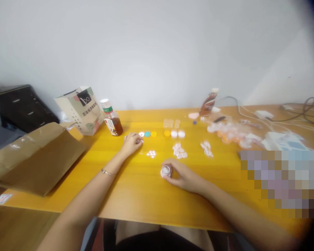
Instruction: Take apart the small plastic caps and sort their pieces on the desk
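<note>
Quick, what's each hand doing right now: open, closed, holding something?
Left hand: fingers curled near the leftmost disc; too blurred to tell if it holds anything.
Right hand: closed around a round container.

1. Round container [165, 170]: small, with a clear circular rim and whitish material showing within. The circular face points up toward the viewer. The container sits between the thumb and fingers of the right hand [181, 175]; whether a lid is fitted cannot be determined.
2. Small white piece [141, 141]: positioned at the fingertips of the left hand [131, 144]. Blur obscures its exact shape.
</note>
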Tool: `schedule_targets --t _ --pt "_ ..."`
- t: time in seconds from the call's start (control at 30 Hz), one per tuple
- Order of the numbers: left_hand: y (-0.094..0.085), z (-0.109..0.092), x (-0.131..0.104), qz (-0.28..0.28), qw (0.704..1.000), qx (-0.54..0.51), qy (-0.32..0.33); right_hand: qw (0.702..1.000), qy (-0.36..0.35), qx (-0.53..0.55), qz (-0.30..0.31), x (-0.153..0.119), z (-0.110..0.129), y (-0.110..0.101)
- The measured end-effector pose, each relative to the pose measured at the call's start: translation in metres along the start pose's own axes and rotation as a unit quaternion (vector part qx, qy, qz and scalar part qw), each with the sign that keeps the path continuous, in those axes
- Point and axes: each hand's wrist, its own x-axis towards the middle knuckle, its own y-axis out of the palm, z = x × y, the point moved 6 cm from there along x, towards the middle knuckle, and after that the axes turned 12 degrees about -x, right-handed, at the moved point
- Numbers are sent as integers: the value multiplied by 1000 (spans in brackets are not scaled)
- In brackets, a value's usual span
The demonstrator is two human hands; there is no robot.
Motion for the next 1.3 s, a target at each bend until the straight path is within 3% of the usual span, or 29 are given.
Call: schedule_targets --t 0.13,0.23,0.37,0.43,0.6,0.73,0.83,1.13,1.3 --pt "-11 -10 -2 -22 1000 -4 2 1000 15 8 3 1 -2 1" --pt "-22 -42 -18 -39 997 -43 60 999 35 18 0 1 -6 2" --pt "2 -100 -61 155 965 -125 172 998 52 34 -16 1 -12 4" --pt "16 -113 -77 179 962 -130 157 997 61 39 -15 2 -15 6" --pt "43 -110 -87 144 976 -139 86 997 66 25 -17 2 -18 6" --pt "48 -105 -86 124 976 -167 61 984 126 -120 -42 2 -17 1" --pt "48 -107 -87 134 971 -183 82 976 154 -156 -7 2 -13 6" --pt "54 -109 -87 135 953 -244 118 968 40 -247 38 6 -3 11" --pt "51 -107 -85 164 943 -270 99 972 -69 -221 52 6 10 5"
